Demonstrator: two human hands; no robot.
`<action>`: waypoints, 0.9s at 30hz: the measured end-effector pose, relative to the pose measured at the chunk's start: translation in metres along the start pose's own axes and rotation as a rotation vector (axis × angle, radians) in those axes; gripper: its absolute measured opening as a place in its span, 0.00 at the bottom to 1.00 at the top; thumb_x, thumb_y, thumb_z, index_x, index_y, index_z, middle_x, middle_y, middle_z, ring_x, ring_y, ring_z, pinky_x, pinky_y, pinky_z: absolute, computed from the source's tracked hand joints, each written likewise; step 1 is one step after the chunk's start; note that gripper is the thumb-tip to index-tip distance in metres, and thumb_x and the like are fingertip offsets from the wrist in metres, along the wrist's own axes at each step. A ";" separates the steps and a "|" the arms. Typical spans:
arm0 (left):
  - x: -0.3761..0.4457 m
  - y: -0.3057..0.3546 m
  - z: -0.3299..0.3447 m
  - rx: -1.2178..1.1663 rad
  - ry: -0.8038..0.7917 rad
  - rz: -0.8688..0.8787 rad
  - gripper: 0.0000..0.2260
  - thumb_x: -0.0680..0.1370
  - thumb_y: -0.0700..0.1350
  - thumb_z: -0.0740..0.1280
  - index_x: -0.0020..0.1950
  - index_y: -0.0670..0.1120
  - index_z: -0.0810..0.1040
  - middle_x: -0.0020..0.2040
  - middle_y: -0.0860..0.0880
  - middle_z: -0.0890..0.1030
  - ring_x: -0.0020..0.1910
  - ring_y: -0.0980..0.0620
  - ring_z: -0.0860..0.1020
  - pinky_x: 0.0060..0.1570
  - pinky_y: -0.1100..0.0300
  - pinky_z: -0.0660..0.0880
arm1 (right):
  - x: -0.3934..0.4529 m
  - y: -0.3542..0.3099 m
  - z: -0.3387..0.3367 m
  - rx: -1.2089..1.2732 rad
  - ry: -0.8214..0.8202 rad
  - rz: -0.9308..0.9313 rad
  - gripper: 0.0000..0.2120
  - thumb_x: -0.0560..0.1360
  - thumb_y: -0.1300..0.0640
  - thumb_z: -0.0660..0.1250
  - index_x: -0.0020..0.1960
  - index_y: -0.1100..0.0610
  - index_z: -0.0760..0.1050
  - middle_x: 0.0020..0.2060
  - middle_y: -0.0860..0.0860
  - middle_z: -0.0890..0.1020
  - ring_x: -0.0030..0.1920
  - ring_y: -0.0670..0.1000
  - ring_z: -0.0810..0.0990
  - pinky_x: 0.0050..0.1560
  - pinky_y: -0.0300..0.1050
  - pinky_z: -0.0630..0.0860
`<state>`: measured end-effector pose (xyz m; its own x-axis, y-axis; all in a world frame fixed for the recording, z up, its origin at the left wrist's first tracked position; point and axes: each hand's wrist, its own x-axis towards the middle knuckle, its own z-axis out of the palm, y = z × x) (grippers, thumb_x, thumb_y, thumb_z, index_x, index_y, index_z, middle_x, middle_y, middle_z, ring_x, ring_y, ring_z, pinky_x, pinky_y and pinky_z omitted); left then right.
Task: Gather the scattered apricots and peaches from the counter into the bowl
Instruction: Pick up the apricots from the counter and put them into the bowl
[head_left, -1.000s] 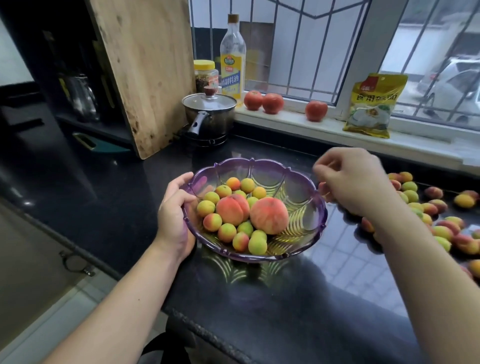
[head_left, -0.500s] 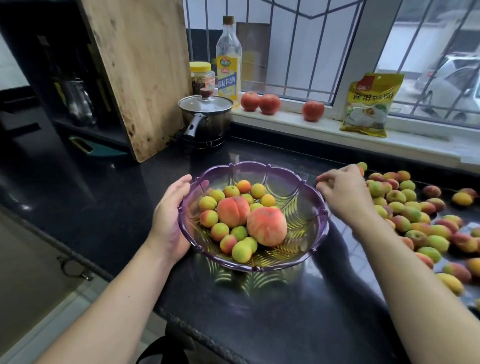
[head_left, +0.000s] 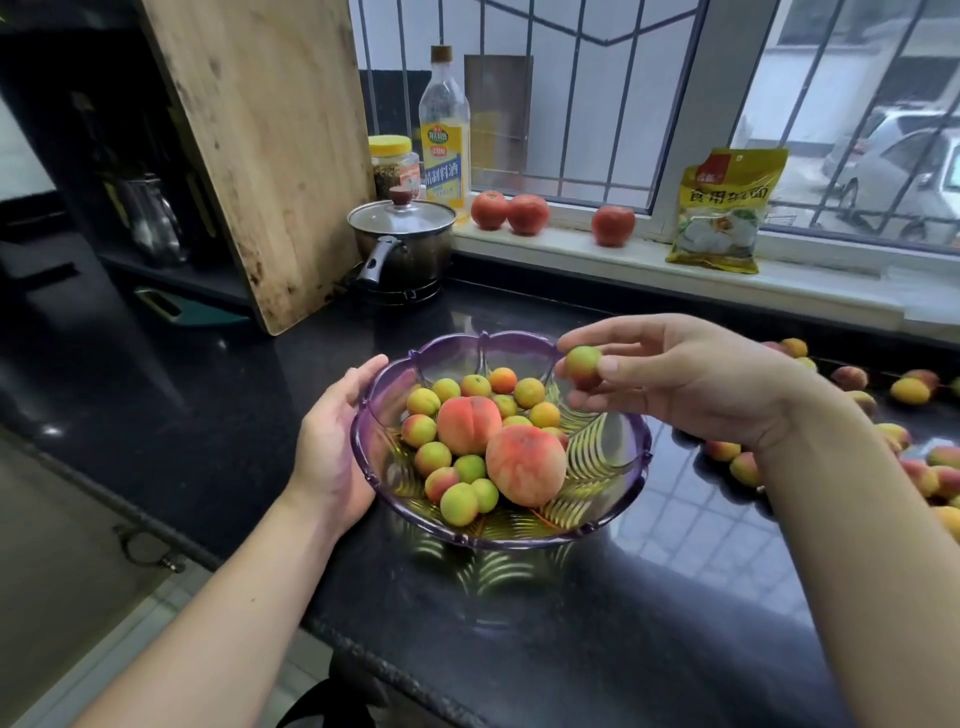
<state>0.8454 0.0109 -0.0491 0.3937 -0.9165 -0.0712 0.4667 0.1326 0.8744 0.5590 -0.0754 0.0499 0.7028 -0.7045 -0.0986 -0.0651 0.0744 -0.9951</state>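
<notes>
The right hand (head_left: 691, 384) pinches one apricot (head_left: 583, 362) between thumb and fingertips, above the far right rim of the purple bowl (head_left: 618, 457); the bowl's open hollow lies just below and left of it; the left hand (head_left: 332, 447) cups the near left wall; loose fruit (head_left: 909, 391) remains at right on the counter (head_left: 208, 395).

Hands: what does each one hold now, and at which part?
The right hand pinches one small apricot by its sides, above the bowl. The left hand holds the purple bowl at its left rim.
</notes>
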 end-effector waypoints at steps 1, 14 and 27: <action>-0.001 0.000 0.002 0.007 -0.008 0.005 0.18 0.87 0.49 0.55 0.63 0.46 0.83 0.58 0.44 0.88 0.56 0.48 0.87 0.52 0.53 0.82 | 0.000 0.000 0.000 0.016 -0.011 0.003 0.18 0.73 0.65 0.67 0.63 0.64 0.78 0.58 0.65 0.82 0.57 0.64 0.83 0.55 0.50 0.83; 0.006 -0.008 -0.005 0.060 0.032 0.035 0.18 0.86 0.42 0.56 0.74 0.44 0.76 0.64 0.43 0.85 0.64 0.44 0.84 0.61 0.48 0.78 | 0.000 0.002 -0.001 -0.018 -0.039 -0.011 0.17 0.75 0.61 0.67 0.63 0.60 0.80 0.59 0.65 0.81 0.50 0.57 0.82 0.50 0.44 0.82; 0.006 -0.007 -0.006 0.046 0.039 0.027 0.18 0.86 0.42 0.56 0.74 0.44 0.76 0.64 0.44 0.85 0.65 0.44 0.83 0.63 0.48 0.77 | 0.009 0.006 0.015 -0.876 0.165 -0.012 0.10 0.81 0.58 0.67 0.61 0.49 0.80 0.46 0.45 0.86 0.44 0.42 0.85 0.47 0.39 0.82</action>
<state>0.8495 0.0066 -0.0590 0.4371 -0.8971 -0.0653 0.4190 0.1388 0.8973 0.5755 -0.0707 0.0437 0.6007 -0.7992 -0.0205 -0.6238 -0.4525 -0.6373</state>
